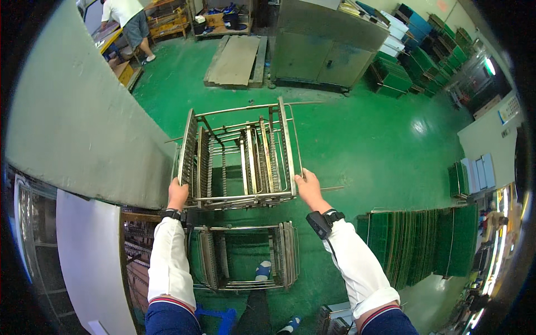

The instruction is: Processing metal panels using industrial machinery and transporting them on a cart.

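Observation:
Both my hands grip a metal rack (pixel 237 198), a rectangular frame with toothed side bars and several slotted bars inside. My left hand (pixel 178 194) is closed round its near left corner. At the near right corner, my right hand (pixel 309 188) has its fingers wrapped round the frame's edge. Just nearer to me stands a second metal rack (pixel 245 228) of like build, with toothed bars at its left and right ends. Whether the held rack rests on something beneath it is hidden.
A grey pillar (pixel 95 111) rises close on the left. Green boards (pixel 413 245) stand in rows at the right. A metal cabinet (pixel 324 58) and a flat trolley (pixel 234 61) are at the far side. Another person (pixel 128 22) bends over a table at the far left.

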Demonstrator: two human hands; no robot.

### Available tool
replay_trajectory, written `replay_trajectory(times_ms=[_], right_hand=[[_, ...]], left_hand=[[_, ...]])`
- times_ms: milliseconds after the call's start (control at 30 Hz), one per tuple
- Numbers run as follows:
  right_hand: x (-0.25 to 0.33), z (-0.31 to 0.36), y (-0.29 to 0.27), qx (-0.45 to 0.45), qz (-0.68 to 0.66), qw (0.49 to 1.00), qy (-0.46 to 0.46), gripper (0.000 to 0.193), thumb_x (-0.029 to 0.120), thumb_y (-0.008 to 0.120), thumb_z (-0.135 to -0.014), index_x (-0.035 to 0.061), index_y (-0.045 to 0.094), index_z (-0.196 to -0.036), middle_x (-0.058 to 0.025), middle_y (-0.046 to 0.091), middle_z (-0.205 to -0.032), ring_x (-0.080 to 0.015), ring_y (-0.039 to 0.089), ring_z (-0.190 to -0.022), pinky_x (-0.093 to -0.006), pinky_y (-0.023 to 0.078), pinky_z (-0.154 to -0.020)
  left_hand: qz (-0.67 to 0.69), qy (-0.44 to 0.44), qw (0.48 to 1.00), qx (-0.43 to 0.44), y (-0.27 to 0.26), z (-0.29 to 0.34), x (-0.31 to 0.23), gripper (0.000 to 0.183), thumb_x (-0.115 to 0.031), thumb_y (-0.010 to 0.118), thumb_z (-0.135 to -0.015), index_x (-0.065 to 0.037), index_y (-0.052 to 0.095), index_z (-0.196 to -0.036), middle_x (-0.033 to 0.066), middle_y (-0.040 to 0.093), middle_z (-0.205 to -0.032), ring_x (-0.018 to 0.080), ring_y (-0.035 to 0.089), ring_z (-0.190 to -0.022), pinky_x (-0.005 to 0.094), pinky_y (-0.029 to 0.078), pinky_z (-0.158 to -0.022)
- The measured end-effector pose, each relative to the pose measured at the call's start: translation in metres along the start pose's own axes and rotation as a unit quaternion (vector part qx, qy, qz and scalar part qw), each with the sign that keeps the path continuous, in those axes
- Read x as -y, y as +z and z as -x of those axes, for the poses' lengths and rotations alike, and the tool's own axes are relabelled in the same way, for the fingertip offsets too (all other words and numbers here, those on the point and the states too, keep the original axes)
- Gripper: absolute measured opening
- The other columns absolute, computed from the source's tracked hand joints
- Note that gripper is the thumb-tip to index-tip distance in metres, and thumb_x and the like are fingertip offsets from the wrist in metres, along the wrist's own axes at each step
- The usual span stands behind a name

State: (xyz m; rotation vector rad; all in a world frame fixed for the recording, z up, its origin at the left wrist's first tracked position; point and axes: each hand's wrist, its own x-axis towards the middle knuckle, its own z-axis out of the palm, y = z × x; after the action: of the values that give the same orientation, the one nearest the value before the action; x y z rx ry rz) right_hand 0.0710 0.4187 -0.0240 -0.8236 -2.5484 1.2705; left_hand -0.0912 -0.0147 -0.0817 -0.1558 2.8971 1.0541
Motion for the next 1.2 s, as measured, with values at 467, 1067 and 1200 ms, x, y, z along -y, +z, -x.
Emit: replay_trajectory(times_ms=[467, 1067, 1200], right_hand=[[-0.209, 0.405, -0.106, 0.19, -0.002, 0.969, 0.156, 0.029, 0.031, 0.057, -0.085, 0.0023, 0.064, -0.082, -0.0199, 0.063, -0.085, -0.0391, 0.061, -0.082, -0.0473, 0.048, -0.071], [-0.264, 0.944, -0.115, -0.151, -0.078, 0.87, 0.463, 0.036, 0.036, 0.057, -0.082, 0.0019, 0.07, -0.082, -0.0229, 0.066, -0.085, -0.0427, 0.062, -0.08, -0.0507, 0.048, -0.073], [-0.246, 1.033, -0.11, -0.215, -0.189, 0.716, 0.637, 0.039, 0.037, 0.056, -0.085, 0.0006, 0.07, -0.082, -0.0202, 0.068, -0.085, -0.0379, 0.065, -0.083, -0.0472, 0.051, -0.074]], left_hand=[[0.25, -0.145, 0.956, 0.057, 0.02, 0.214, 0.072, 0.047, -0.045, 0.053, -0.096, -0.003, 0.061, -0.08, 0.0034, 0.063, -0.078, 0.0154, 0.053, -0.068, 0.033, 0.04, -0.062], [-0.051, -0.05, 0.696, 0.715, 0.141, 0.538, -0.038, 0.027, -0.025, 0.063, -0.091, -0.005, 0.056, -0.108, 0.0147, 0.065, -0.096, 0.0284, 0.064, -0.078, 0.0386, 0.05, -0.06], [-0.122, -0.032, 0.647, 0.752, 0.193, 0.633, -0.064, 0.031, -0.026, 0.053, -0.096, -0.003, 0.053, -0.116, 0.018, 0.064, -0.106, 0.0321, 0.063, -0.095, 0.0411, 0.054, -0.068]])
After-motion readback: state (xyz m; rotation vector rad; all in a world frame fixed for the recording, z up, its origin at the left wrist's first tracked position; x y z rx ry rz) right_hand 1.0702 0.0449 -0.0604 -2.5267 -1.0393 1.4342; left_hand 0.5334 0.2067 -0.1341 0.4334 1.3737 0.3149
